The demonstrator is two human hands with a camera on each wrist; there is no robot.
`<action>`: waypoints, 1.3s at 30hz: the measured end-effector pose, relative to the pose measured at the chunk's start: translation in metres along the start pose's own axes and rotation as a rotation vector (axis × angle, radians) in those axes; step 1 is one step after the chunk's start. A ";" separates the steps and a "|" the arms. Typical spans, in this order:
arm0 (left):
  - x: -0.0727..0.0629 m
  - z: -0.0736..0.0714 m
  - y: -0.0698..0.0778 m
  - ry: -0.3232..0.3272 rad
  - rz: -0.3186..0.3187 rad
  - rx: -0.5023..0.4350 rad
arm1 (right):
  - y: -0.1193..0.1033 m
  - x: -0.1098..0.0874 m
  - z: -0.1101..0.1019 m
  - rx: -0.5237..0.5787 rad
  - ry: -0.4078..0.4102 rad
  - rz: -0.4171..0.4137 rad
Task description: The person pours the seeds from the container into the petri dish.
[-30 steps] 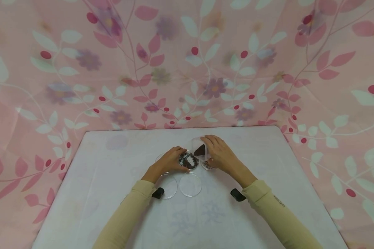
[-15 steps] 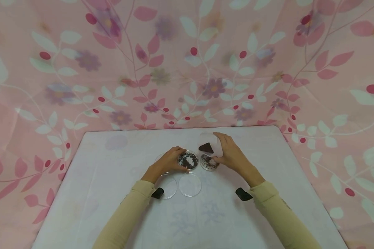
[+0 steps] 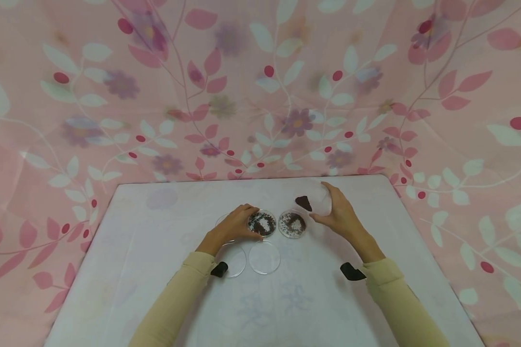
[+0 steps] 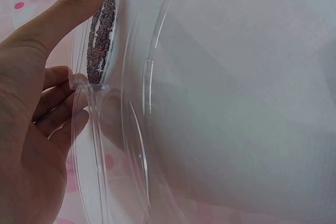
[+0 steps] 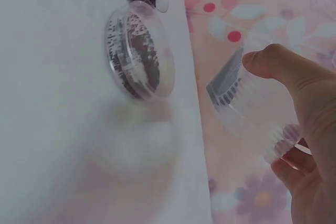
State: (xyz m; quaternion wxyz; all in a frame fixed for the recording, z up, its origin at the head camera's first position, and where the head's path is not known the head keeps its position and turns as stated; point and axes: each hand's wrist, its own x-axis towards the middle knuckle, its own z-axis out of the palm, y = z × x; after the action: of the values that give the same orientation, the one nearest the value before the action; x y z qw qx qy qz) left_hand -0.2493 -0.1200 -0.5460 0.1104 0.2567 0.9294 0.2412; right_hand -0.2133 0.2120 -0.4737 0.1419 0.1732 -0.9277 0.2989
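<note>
Pink floral cloth [image 3: 243, 120] behind, the right hand [image 3: 342, 215] grips a tilted cup [image 3: 321, 201] of dark grains [image 3: 304, 203], the left hand [image 3: 234, 224] clasping a grain-strewn dish [image 3: 267, 223].

There are two hands [image 3: 236, 224] [image 3: 344, 217], one cup [image 3: 321, 198], five dishes [image 3: 293, 224].

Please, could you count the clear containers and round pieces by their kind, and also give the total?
Round dishes with dark grains: 2
Plain round pieces, dishes or lids: 3 (one mostly hidden)
Clear cup, in the right hand: 1
Total: 6
</note>
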 end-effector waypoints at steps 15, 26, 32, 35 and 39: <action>-0.001 0.001 0.001 0.009 0.001 0.001 | 0.033 -0.034 0.007 0.239 0.075 0.196; -0.002 0.001 0.001 0.008 0.002 0.001 | 0.050 -0.055 0.013 0.295 0.077 0.332; -0.002 0.000 0.001 0.019 0.018 -0.006 | 0.055 -0.064 0.016 0.325 0.073 0.372; -0.002 -0.001 0.002 0.019 0.021 -0.009 | 0.057 -0.066 0.017 0.349 0.079 0.395; -0.001 -0.001 0.002 0.017 0.019 -0.011 | 0.059 -0.068 0.019 0.365 0.084 0.403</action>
State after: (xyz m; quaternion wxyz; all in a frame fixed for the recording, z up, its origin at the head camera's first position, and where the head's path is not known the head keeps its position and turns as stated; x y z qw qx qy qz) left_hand -0.2478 -0.1200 -0.5438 0.1017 0.2629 0.9264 0.2496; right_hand -0.1791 0.2612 -0.5434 0.0843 -0.0047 -0.8675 0.4903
